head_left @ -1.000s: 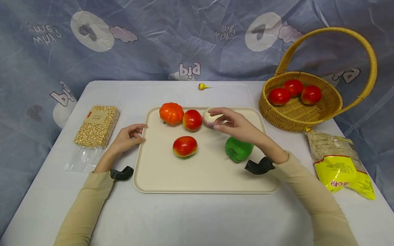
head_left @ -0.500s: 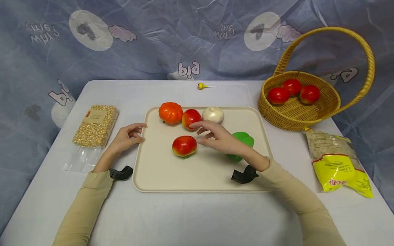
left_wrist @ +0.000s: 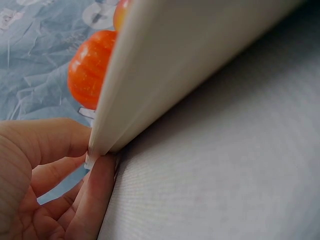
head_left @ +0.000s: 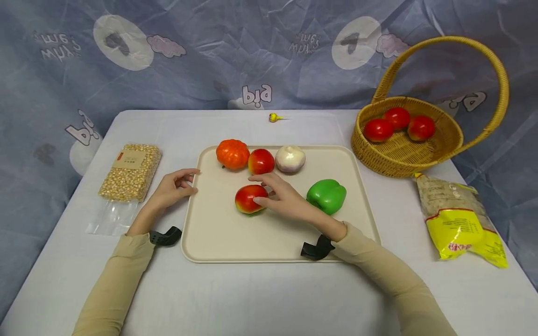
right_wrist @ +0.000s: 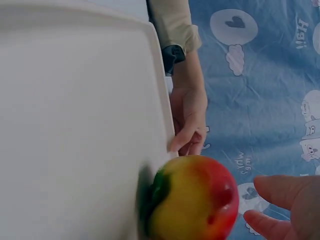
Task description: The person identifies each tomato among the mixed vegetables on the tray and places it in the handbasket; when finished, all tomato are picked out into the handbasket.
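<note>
An oval red-and-yellow fruit point(head_left: 248, 199) lies on the beige tray point(head_left: 235, 252), left of its middle. My right hand point(head_left: 283, 198) reaches over it with thumb and fingers spread; the thumb overlaps the fruit in the head view. In the right wrist view, the fingertips stand apart from the fruit point(right_wrist: 195, 200). My left hand point(head_left: 172, 187) grips the tray's left rim with thumb and fingers bent at the edge, also seen in the left wrist view. Along the tray's back sit an orange pumpkin point(head_left: 233, 154), a rounder red fruit point(head_left: 261, 162) and a white-and-purple bulb point(head_left: 290, 159). A green bell pepper point(head_left: 327, 196) is at the right.
A wicker basket point(head_left: 378, 156) with a tall handle holds 3 red fruits at the back right. A yellow plastic bag point(head_left: 456, 228) lies in front of it. On the left is a packet of corn kernels point(head_left: 131, 172). A lollipop point(head_left: 274, 117) lies at the back.
My right hand has moved left and toward me, from over the white-and-purple bulb to the oval red fruit, uncovering the bulb and green pepper. My left hand stays at the rim.
</note>
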`<state>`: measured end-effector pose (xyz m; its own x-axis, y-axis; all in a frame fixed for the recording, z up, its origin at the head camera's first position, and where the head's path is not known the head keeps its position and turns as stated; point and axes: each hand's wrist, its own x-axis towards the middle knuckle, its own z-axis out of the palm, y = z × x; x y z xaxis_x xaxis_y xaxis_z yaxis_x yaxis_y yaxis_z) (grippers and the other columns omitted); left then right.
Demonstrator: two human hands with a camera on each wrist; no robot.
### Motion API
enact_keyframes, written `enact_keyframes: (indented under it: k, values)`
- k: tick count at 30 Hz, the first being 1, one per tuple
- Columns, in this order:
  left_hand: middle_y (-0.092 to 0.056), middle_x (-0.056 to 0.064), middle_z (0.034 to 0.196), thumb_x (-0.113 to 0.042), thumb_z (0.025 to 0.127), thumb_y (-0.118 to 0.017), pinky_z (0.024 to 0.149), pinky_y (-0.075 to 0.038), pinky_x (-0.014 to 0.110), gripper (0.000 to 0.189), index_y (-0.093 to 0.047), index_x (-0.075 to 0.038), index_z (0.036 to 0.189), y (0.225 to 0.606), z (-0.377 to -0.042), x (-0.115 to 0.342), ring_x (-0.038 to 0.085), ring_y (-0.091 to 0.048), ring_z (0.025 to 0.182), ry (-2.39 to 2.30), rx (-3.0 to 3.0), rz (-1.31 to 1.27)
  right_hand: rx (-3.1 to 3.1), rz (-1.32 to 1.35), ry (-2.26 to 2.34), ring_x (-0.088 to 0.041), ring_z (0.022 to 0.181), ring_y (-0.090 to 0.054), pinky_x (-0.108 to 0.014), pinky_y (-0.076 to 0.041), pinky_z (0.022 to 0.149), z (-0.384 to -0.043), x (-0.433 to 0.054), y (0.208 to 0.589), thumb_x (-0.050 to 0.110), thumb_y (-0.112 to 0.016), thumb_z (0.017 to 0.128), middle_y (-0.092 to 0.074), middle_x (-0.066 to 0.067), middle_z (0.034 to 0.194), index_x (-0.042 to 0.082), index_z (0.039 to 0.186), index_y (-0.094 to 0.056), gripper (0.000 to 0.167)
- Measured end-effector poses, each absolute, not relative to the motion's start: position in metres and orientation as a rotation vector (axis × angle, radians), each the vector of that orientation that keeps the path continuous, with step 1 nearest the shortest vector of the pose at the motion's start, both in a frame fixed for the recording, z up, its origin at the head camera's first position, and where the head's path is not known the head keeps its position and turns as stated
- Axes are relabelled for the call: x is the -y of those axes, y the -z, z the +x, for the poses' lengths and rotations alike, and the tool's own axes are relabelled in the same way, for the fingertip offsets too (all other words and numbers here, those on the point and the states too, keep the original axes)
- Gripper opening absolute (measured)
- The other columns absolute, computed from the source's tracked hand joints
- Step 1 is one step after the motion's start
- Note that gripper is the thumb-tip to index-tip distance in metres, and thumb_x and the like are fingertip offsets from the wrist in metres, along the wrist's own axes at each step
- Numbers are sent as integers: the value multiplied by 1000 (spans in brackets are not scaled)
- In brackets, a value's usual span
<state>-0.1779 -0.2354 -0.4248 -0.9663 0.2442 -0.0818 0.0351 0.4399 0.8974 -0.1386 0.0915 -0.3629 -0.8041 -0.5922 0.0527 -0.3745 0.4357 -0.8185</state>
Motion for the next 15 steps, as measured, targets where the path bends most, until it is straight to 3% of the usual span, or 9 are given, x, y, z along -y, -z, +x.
enact_keyframes:
  k: [5,15]
  values:
    - [-50,14,108,-3,83,-64,67,-44,14,53,-49,-3,134,424,-178,236,-2,-53,72,-1541,-2498,240,-2476,-822,1289,-24,116,-46,-43,-43,99,-140,-87,368,19,-58,92,-47,-12,135,10,135,-46,46]
    - [-50,12,106,-2,82,-65,65,-44,14,53,-50,-3,133,424,-178,235,-2,-53,71,-1553,-2489,230,-2430,-839,1179,-20,130,-39,-42,-36,108,-139,-88,377,19,-58,91,-41,-6,141,20,141,-41,53]
